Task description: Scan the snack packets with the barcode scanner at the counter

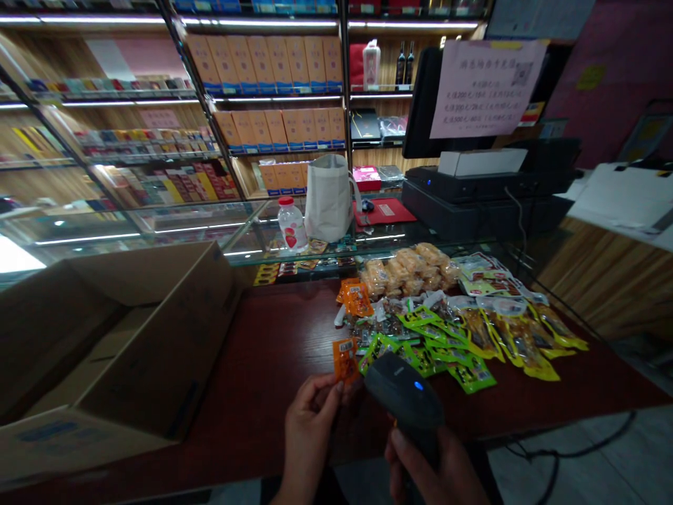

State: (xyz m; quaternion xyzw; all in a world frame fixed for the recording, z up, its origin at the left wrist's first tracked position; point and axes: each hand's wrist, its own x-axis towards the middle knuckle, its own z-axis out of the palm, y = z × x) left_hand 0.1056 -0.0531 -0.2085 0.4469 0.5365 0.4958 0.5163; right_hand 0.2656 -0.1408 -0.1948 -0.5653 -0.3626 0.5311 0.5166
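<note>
Between the thumb and fingers of my left hand (313, 424) is a small orange snack packet (345, 356), its barcode at the top facing up. My right hand (428, 463) is wrapped round the handle of a dark barcode scanner (402, 389), which shows a blue light and has its head close to the packet. Just beyond the scanner lie several green snack packets (436, 340). More orange packets (358, 299) sit behind them, beside dark clear-wrapped snacks (386, 324). Yellow-edged bags (518, 330) are spread to the right.
An open cardboard box (152, 351) stands at left on the dark red table (273, 337). Wrapped pastries (410, 270) are piled at the back. Behind, a glass counter carries a bottle (291, 224), a white bag (329, 200) and a cash register (473, 203). A cable (557, 456) hangs at right.
</note>
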